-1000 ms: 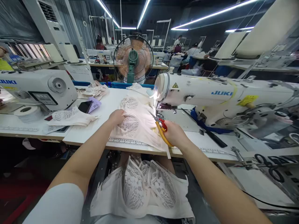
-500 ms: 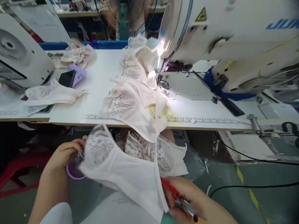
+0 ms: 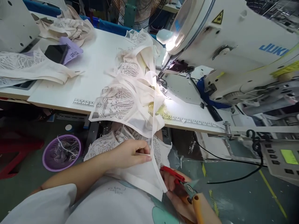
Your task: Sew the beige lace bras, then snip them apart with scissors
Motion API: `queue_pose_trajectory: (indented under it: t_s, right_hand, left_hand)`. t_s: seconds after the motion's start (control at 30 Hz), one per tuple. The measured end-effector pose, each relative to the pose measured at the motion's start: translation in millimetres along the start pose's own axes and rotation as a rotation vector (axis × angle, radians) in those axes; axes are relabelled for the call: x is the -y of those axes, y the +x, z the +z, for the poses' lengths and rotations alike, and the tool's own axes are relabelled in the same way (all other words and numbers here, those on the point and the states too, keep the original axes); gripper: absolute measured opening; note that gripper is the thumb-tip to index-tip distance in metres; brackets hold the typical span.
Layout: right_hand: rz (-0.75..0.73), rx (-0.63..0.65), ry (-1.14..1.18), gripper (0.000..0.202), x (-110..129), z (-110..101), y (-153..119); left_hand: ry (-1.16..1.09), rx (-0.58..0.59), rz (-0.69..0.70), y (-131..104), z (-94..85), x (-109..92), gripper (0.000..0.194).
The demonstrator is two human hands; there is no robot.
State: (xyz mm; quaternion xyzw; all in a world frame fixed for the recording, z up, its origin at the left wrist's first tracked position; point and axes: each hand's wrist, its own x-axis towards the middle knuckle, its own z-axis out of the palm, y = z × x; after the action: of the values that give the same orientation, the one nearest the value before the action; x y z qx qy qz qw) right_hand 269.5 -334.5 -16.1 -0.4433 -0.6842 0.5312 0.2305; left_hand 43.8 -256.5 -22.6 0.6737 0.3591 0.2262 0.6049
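Observation:
A white lace bra (image 3: 140, 172) stretches across my lap. My left hand (image 3: 128, 154) is closed, pinching the bra's top edge between thumb and fingers beside a narrow white strap (image 3: 153, 146). That strap runs up to the sewing machine's needle area. Held in my right hand (image 3: 178, 189) are scissors (image 3: 190, 188) with red and orange parts, blades pointing away from the bra. The fingertips of the same hand are at the strap's lower end and the bra's corner. More joined lace bras (image 3: 119, 104) lie on the table and hang over its edge.
The lit JUKI sewing machine (image 3: 233, 43) stands at the right of the white table (image 3: 102, 53). A purple basket (image 3: 79, 152) with thread scraps is at lower left. A phone (image 3: 56, 53), a purple paper (image 3: 72, 51) and another bra (image 3: 37, 67) lie at left. A control panel (image 3: 282, 158) juts out at right.
My left hand has moved right, from the bra's far cup to its edge near the strap. The purple basket now shows fully. My view has turned and shifted.

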Motion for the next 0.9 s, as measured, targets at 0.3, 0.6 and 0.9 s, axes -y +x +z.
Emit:
queue_pose_trajectory:
  t_s: [0.3, 0.6, 0.9]
  right_hand:
    - [0.087, 0.304, 0.101, 0.056, 10, -47, 40]
    - [0.193, 0.603, -0.346, 0.060, 19, -81, 70]
    - [0.186, 0.626, -0.592, 0.050, 33, -84, 83]
  left_hand:
    - [-0.483, -0.044, -0.151, -7, 2.3, 18, 0.019]
    - [-0.305, -0.124, -0.175, -7, 2.4, 13, 0.017]
    - [-0.181, -0.098, -0.164, -3, 4.9, 13, 0.018]
